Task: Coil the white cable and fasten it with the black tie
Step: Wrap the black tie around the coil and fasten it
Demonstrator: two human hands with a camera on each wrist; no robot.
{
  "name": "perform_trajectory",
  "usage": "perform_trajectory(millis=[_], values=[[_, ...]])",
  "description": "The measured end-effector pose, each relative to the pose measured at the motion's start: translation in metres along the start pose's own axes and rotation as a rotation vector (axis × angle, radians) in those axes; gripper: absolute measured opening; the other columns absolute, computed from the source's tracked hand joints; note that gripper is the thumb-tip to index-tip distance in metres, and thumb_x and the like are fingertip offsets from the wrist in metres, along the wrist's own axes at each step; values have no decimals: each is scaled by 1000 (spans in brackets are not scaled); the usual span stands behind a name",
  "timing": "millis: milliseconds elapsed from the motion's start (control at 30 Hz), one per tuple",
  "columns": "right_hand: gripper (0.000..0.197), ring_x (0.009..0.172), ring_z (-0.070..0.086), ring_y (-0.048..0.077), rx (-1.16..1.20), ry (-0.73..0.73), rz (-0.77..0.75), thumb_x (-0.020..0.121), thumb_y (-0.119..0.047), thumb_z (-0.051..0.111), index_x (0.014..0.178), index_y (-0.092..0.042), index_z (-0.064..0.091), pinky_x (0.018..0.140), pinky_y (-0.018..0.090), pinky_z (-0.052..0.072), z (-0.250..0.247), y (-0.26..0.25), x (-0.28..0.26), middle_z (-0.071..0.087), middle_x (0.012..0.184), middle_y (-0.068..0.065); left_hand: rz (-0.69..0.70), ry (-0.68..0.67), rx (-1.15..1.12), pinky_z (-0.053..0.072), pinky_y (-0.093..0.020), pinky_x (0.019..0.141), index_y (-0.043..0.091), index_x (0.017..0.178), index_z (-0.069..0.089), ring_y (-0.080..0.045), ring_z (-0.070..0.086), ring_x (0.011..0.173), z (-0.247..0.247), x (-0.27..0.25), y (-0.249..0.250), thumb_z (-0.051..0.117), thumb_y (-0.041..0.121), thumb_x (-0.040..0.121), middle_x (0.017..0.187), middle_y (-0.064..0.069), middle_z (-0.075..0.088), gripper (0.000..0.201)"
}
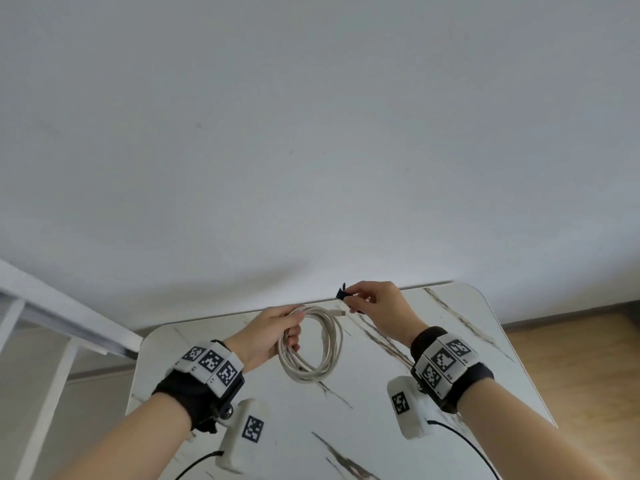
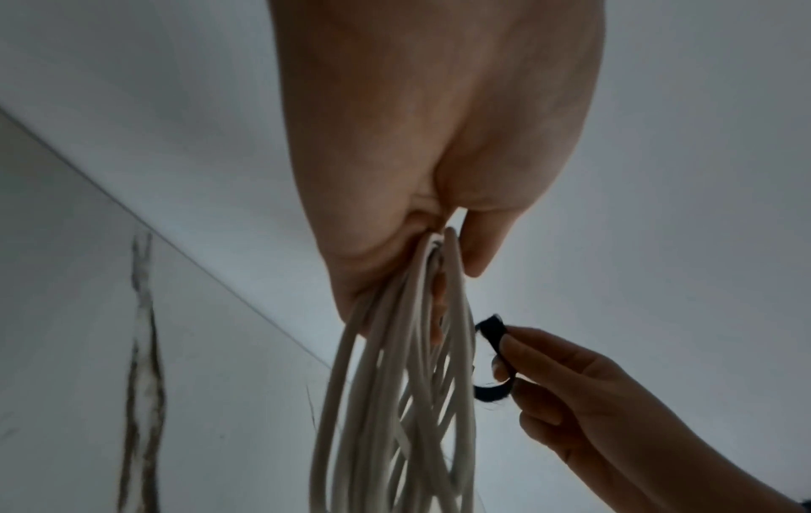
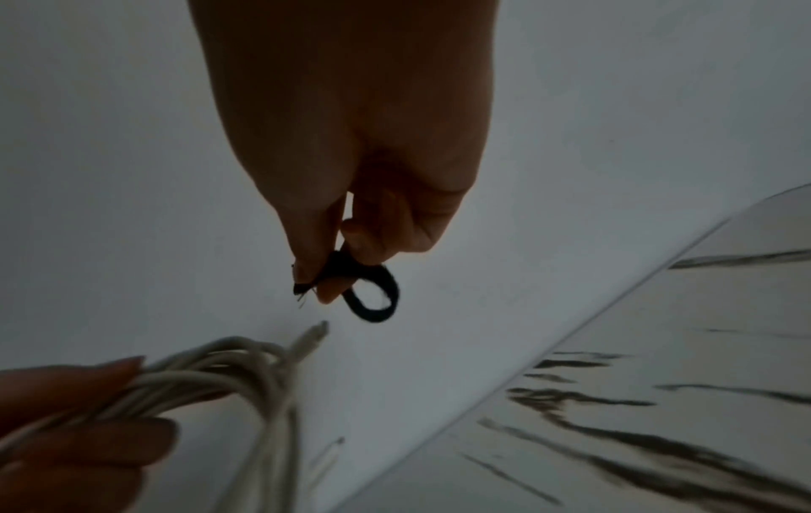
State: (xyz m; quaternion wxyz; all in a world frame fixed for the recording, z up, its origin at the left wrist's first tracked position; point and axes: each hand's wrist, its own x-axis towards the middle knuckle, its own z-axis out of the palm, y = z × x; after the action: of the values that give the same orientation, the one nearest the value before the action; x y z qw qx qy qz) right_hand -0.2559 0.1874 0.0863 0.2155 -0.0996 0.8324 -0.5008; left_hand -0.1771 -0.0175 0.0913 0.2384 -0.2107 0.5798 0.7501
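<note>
The white cable (image 1: pixel 323 344) is wound into a loop of several turns and hangs above the table. My left hand (image 1: pixel 273 336) grips the loop's left side, fingers curled round the strands (image 2: pixel 395 364). One plug end (image 1: pixel 341 311) sticks out at the loop's top right, also seen as the plug (image 3: pixel 314 338). My right hand (image 1: pixel 372 303) is just right of the coil, apart from it, and pinches the black tie (image 1: pixel 342 292) between thumb and fingers. The black tie (image 3: pixel 373 295) curls into a small ring below the fingertips; the tie (image 2: pixel 491 361) sits close beside the strands.
A white marble-patterned table (image 1: pixel 398 445) with dark veins lies under both hands; its far edge meets a plain white wall (image 1: pixel 311 133). A white railing (image 1: pixel 52 317) stands at the left. Wooden floor (image 1: pixel 588 358) shows at the right.
</note>
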Motion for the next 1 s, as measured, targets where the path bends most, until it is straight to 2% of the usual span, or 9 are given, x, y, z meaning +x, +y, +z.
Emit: perform_trajectory(millis=[67,133,267,333,467,600,767,867,1000], values=[[10,60,59,7,106,-7,1,86,-17,65,92,-16,72,64,19,50,16,-22,-10,68,72,9,16,-8,46,44,-22,51,4,95,61,-13,38,50,-7,-10,6,46,9,97,61,-2,36,15],[11,61,59,12,171,-9,-4,86,-13,64,94,-13,72,63,19,50,31,-39,-19,66,70,9,37,-16,88,42,-24,53,3,101,63,-13,38,50,-12,-17,10,46,9,97,61,-2,36,18],[14,45,45,5,237,1,7,88,-14,62,98,-11,71,50,15,38,53,-64,-35,59,53,-6,89,-45,148,41,-26,55,5,102,66,-14,38,52,-18,-29,17,45,9,97,61,-2,37,22],[17,38,42,2,286,-3,23,89,-14,61,102,-6,69,42,12,33,59,-75,-40,59,52,-5,122,-71,211,42,-24,54,5,99,65,-14,37,54,-21,-34,20,44,9,98,62,-1,36,22],[15,36,44,4,313,-29,45,89,-15,62,97,-3,65,37,11,31,64,-94,-46,63,64,9,142,-103,258,40,-24,55,7,82,63,-14,36,52,-26,-42,30,49,20,95,60,-1,36,23],[15,38,49,8,284,-24,50,87,-17,65,89,-5,57,36,13,32,68,-106,-44,68,70,12,130,-62,244,36,-26,56,9,68,56,-15,34,50,-23,-50,41,46,29,93,57,-1,36,33],[16,35,46,6,248,-5,38,87,-17,64,88,-6,52,37,14,34,72,-116,-42,70,70,10,203,42,234,39,-26,53,6,74,53,-14,36,46,-19,-54,44,42,30,98,54,-2,40,36],[12,33,43,5,202,-9,46,86,-14,61,89,-8,52,35,13,33,71,-116,-43,73,79,14,229,92,240,39,-25,50,6,70,55,-14,36,44,-17,-54,43,43,27,99,53,-3,40,38],[10,33,49,2,150,-34,21,86,-12,60,89,-7,51,34,11,33,65,-114,-45,74,87,18,230,135,252,38,-27,50,8,69,52,-15,36,44,-10,-55,43,44,22,97,52,-3,44,33]])
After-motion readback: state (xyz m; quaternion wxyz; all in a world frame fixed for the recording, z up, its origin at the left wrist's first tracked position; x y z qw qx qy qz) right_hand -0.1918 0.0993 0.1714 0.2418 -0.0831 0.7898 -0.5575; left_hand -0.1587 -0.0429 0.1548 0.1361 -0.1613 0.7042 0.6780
